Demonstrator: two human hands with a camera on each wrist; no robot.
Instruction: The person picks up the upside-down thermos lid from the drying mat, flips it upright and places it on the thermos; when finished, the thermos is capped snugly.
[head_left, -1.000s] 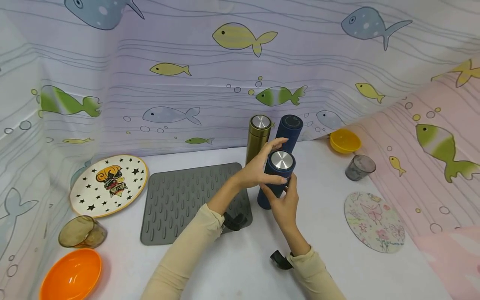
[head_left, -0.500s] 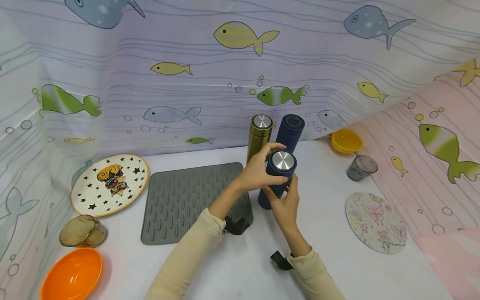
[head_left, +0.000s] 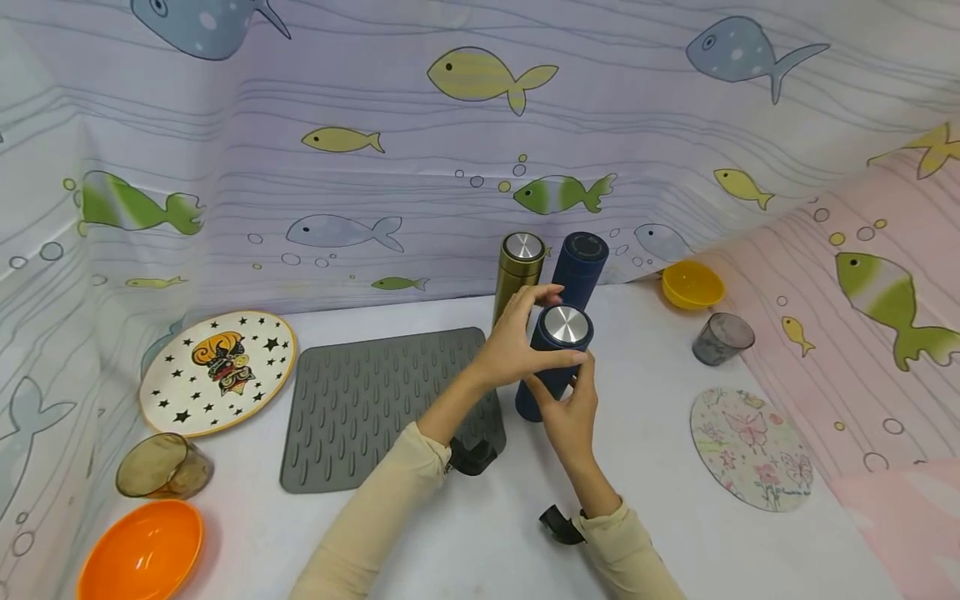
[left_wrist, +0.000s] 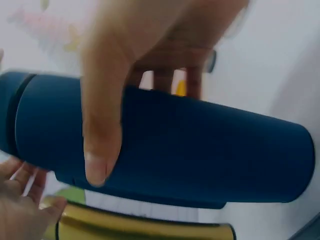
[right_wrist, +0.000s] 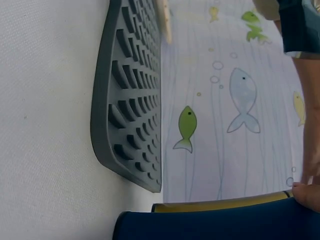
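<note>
A dark blue thermos flask [head_left: 566, 325] with a brushed silver top stands upright on the white table. My left hand [head_left: 508, 343] holds it near the lid, thumb in front and fingers behind. Lower down, my right hand [head_left: 572, 410] grips the body, its thumb lying across the blue side; the left wrist view shows this right hand [left_wrist: 112, 75] close up. Just behind stand a gold thermos flask [head_left: 517, 271] and a second blue flask [head_left: 581, 267]. In the right wrist view only part of the held flask [right_wrist: 210, 222] shows, along the bottom edge.
Left of the flasks lies a grey ridged mat [head_left: 390, 400]. A patterned plate [head_left: 258, 358], an amber glass [head_left: 161, 467] and an orange bowl [head_left: 146, 554] are farther left. At right are a yellow bowl [head_left: 692, 285], a grey glass [head_left: 722, 340] and a round floral mat [head_left: 750, 450].
My left hand's fingers and thumb shift slightly around the upper part of the flask. The right hand keeps its grip, and the flask stays in nearly the same place.
</note>
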